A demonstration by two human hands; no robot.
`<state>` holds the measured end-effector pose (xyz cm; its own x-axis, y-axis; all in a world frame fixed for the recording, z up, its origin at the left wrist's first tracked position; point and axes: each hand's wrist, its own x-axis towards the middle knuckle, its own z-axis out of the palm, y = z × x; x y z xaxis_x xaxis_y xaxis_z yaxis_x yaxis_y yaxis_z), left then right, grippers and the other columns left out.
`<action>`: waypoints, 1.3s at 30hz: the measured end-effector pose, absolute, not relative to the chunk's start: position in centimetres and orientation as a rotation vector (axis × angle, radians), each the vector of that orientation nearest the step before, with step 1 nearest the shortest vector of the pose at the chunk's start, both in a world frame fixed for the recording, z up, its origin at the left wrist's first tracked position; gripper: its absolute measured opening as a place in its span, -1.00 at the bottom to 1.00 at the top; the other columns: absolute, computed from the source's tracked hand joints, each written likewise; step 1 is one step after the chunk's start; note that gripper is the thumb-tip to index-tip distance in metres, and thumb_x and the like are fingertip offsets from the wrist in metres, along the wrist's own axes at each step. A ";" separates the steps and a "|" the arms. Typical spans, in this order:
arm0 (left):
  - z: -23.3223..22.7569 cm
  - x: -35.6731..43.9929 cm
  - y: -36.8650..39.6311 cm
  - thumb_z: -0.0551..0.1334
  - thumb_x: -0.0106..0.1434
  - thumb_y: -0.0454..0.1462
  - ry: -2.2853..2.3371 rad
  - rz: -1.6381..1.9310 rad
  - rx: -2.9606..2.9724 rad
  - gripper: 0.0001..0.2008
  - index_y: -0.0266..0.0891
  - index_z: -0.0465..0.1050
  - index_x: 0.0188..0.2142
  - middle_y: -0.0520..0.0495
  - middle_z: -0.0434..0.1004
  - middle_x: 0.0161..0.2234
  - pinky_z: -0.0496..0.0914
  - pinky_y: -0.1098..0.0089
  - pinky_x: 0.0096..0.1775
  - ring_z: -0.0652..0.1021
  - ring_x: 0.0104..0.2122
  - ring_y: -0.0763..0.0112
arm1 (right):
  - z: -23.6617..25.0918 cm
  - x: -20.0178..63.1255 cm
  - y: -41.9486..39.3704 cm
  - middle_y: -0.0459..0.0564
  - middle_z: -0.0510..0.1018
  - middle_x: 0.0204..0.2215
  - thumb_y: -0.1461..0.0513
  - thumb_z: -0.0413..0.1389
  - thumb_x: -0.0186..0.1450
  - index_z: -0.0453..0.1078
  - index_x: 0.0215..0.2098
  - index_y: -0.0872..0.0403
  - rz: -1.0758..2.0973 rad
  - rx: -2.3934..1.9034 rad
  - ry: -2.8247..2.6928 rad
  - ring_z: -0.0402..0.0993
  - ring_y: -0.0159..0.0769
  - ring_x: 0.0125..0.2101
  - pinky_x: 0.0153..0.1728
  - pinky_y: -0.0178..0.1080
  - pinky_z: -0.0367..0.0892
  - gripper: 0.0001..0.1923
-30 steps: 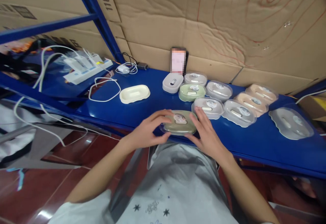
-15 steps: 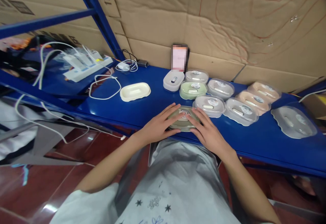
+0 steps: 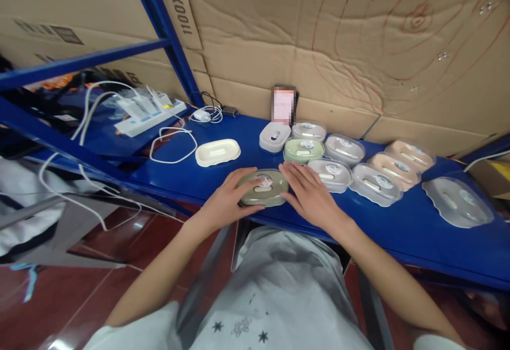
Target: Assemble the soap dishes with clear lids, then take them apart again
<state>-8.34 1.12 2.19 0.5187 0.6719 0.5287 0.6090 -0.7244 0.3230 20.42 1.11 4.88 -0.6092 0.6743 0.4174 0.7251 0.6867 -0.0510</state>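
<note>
An olive-green soap box, oval with a clear lid and a round sticker, rests near the front edge of the blue table. My left hand grips its left end, fingers across the far side and lid, thumb along the near side. At the box's right end is my right hand, its fingers stretched out and its thumb by the box's near corner; whether it touches is hard to tell. Just beyond the right hand sits a grey lidded soap box, partly covered by the fingers.
A cream oval tray lies to the left. Several lidded boxes in grey, green and peach stand at the right, with another grey one farther right. A phone leans on cardboard. White cables and a power strip are left.
The olive-green box has shifted left with my left hand. My right hand has come off the lid's top to the box's right end, and the view has tilted slightly.
</note>
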 end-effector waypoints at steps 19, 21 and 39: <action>4.9 -14.2 21.9 0.34 0.33 0.18 1.809 0.826 2.346 -0.20 -0.42 0.34 0.27 -0.20 0.33 0.34 0.20 0.11 0.43 0.36 0.36 0.17 | 4.7 15.1 3.9 0.16 0.66 0.04 0.42 -0.08 0.53 0.49 0.18 0.12 -0.263 -1.056 -2.714 0.55 -0.04 0.05 0.35 0.14 0.18 -0.59; 5.1 -13.6 20.6 0.37 0.38 0.08 1.802 0.812 2.371 -0.23 -0.39 0.29 0.34 -0.28 0.27 0.41 0.14 -0.02 0.46 0.29 0.41 0.07 | 4.5 17.3 1.0 0.11 0.66 0.10 0.43 -0.05 0.51 0.49 0.22 0.08 -0.211 -0.971 -2.721 0.53 -0.07 0.10 0.36 0.11 0.19 -0.57; 2.9 -10.6 -1.2 0.22 0.55 -0.16 1.290 0.795 2.457 -0.79 -0.11 0.57 0.05 -0.16 0.68 0.02 0.52 0.01 0.17 0.65 0.07 0.12 | 1.1 22.9 -3.6 0.15 0.60 0.16 0.17 0.11 0.57 0.41 0.25 -0.04 0.177 -1.148 -2.030 0.44 0.01 0.34 0.35 0.15 0.44 -0.68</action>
